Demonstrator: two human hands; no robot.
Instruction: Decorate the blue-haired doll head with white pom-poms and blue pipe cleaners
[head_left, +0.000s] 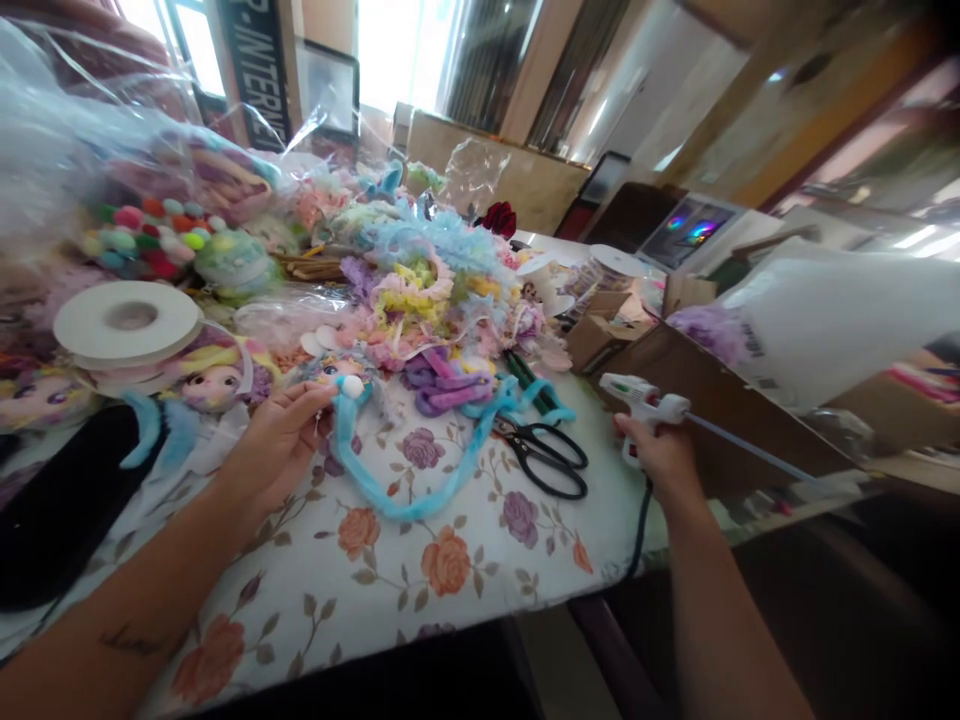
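Between the fingers of my left hand (289,430) is the end of a fuzzy light-blue strip (409,508), with a white pompom (350,388) at that end. The strip hangs in a loop over the flowered tablecloth and runs back toward black-handled scissors (551,460). A doll face with blue trim (334,368) lies just behind my fingertips, partly covered. My right hand (664,455) is wrapped round a white glue gun (645,405) at the table's right side; a long clear glue stick (750,445) sticks out of its rear.
White ribbon spool (82,330) and black object (67,510) are at left. Purple fuzzy strips (446,382) lie mid-table before a heap of pastel trims (420,260). Bagged pompoms (150,238) sit behind. A cardboard box (739,410) stands at right; the gun's cord (641,530) drops over the front edge.
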